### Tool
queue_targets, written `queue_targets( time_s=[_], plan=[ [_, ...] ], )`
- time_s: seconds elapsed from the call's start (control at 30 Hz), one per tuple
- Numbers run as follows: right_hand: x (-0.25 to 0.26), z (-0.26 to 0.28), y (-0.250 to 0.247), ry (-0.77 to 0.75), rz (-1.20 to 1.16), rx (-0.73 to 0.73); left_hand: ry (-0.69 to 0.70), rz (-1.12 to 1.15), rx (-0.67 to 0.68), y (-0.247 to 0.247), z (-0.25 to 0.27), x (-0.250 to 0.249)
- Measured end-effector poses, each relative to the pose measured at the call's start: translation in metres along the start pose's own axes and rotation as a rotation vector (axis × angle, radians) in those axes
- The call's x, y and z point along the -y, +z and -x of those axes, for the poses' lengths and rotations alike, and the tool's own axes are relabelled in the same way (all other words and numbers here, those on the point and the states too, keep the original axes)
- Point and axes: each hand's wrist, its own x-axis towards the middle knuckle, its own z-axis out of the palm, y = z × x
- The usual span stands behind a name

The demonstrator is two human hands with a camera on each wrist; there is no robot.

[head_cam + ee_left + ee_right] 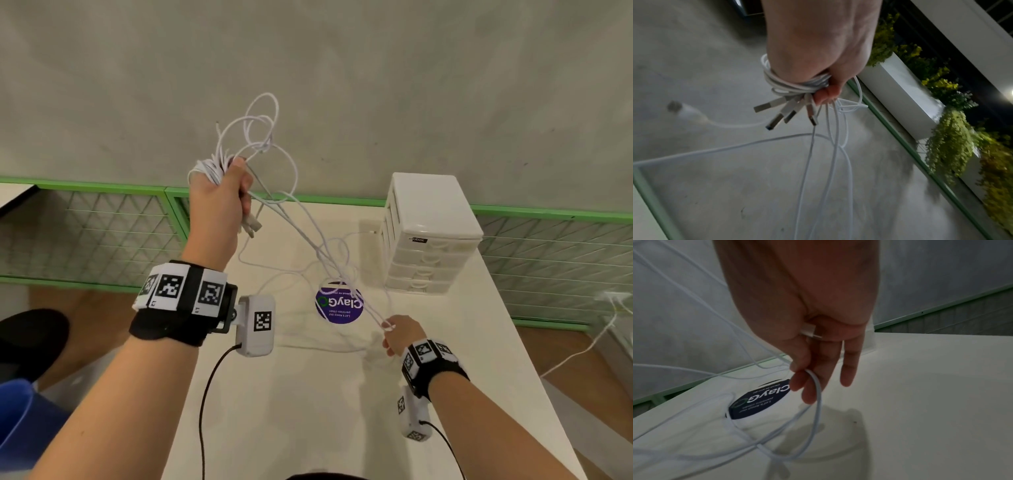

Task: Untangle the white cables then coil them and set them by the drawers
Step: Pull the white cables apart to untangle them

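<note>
Holding: left hand [219, 195] fisted round white cables [308, 236] bundle, raised over desk [308, 394] left edge
Pinching: right hand [399, 334] nips strand, low mid-desk
Axis: strands slant from left fist down to right
Drawers [428, 236]: far right corner, right hand nearer

The head view looks steeply down over both forearms at the white rectangular table [479, 342]. Each wrist view looks close along its hand; head and right-wrist views share the round purple sticker [758, 402].
</note>
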Motion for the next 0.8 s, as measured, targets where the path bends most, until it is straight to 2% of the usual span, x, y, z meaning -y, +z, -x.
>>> queue_targets(
  time_s=[0.1,0.2,0.23,0.27,0.33,0.37,0.4,0.5,0.63,0.73,0.8],
  plan=[
    [-0.01,-0.005,-0.007,0.044,0.187,-0.011,-0.018,0.012,-0.016,0.005,0.002,0.002],
    [-0.011,-0.002,-0.015,0.023,0.322,-0.002,-0.028,0.022,0.044,0.012,0.006,0.005],
    [-0.006,0.0,-0.016,-0.03,0.289,0.006,-0.026,0.0,0.085,0.017,0.009,0.008],
    [0.002,0.003,-0.018,-0.112,0.162,0.028,-0.022,-0.035,0.132,0.023,0.013,0.01],
    [0.026,0.018,-0.019,-0.299,-0.299,0.126,-0.023,-0.09,0.216,0.037,0.022,0.014],
    [0.042,0.028,-0.022,-0.381,-0.439,0.165,-0.028,-0.094,0.248,0.044,0.026,0.016],
    [0.058,0.035,-0.025,-0.44,-0.469,0.197,-0.03,-0.09,0.273,0.051,0.029,0.016],
    [0.098,0.048,-0.024,-0.588,-0.322,0.287,-0.038,-0.08,0.319,0.062,0.035,0.015],
    [0.118,0.056,-0.006,-0.606,-0.438,0.362,-0.029,-0.086,0.333,0.062,0.037,0.009],
    [0.113,0.06,0.004,-0.601,-0.417,0.367,0.005,-0.079,0.277,0.051,0.032,0.006],
    [0.105,0.061,0.003,-0.59,-0.462,0.363,0.02,-0.115,0.172,0.037,0.024,0.008]
  ],
)
